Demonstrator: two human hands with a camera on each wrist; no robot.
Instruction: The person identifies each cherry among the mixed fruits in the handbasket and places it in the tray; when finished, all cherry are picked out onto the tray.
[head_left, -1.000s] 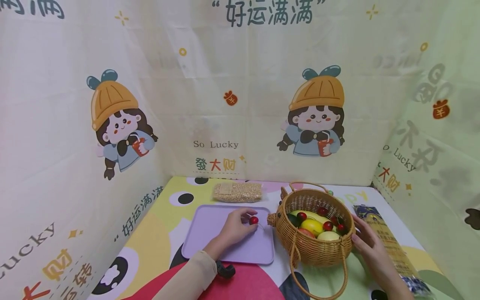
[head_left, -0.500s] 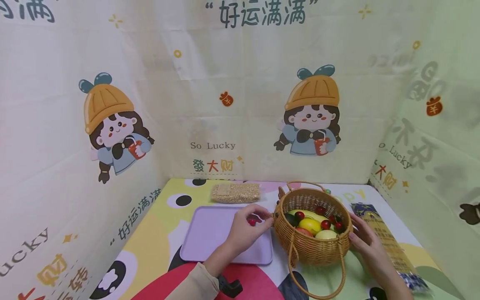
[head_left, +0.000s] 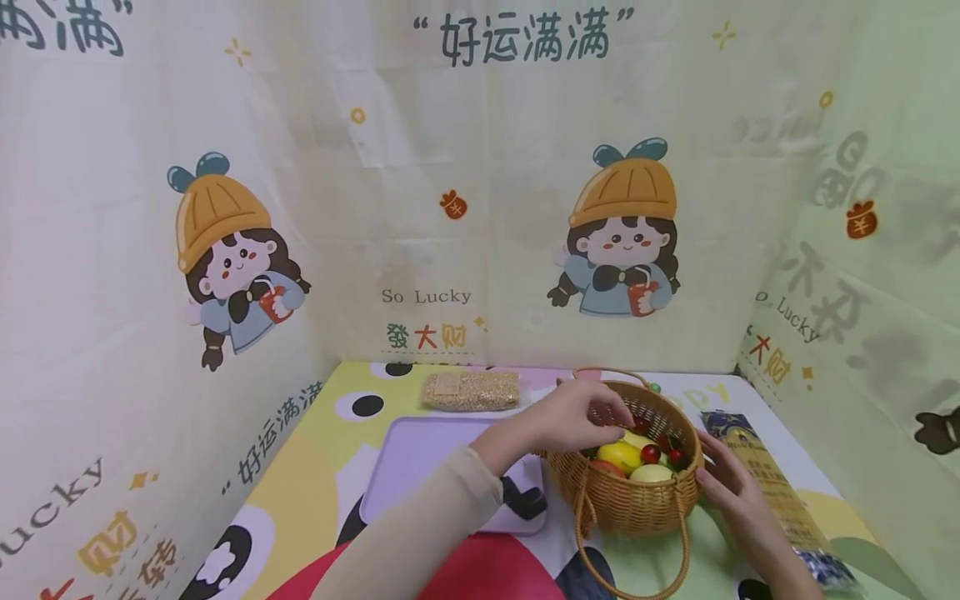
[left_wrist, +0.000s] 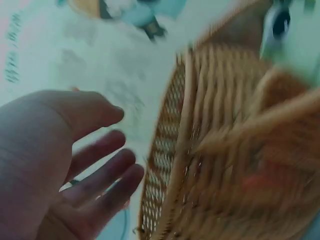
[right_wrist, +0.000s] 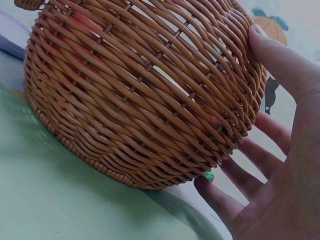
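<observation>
Over the near-left rim of the wicker basket [head_left: 630, 508], my left hand [head_left: 566, 417] reaches in with its fingers bent loosely downward. The left wrist view shows its thumb and fingers apart beside the weave, nothing visible between them. Inside the basket lie a lemon [head_left: 619, 457], red cherries [head_left: 650, 454], a banana [head_left: 637, 438], a pale round fruit [head_left: 651, 473] and a red fruit [head_left: 609, 468]; my left hand covers part of them. On the right, my right hand [head_left: 729, 479] rests against the basket's side, thumb near the rim, extended fingers touching the weave [right_wrist: 150, 95].
Left of the basket is a lilac tray [head_left: 408, 467], partly hidden by my left forearm; a thin stem shows on it. A clear bag of grains [head_left: 471, 390] lies behind the tray. A gold-and-blue packet [head_left: 772, 483] lies to the right. The basket's rope handle [head_left: 678, 567] hangs in front.
My left hand has moved right, from beside the cherry on the tray to above the basket. That cherry is now hidden behind the arm. My right hand has stayed at the basket.
</observation>
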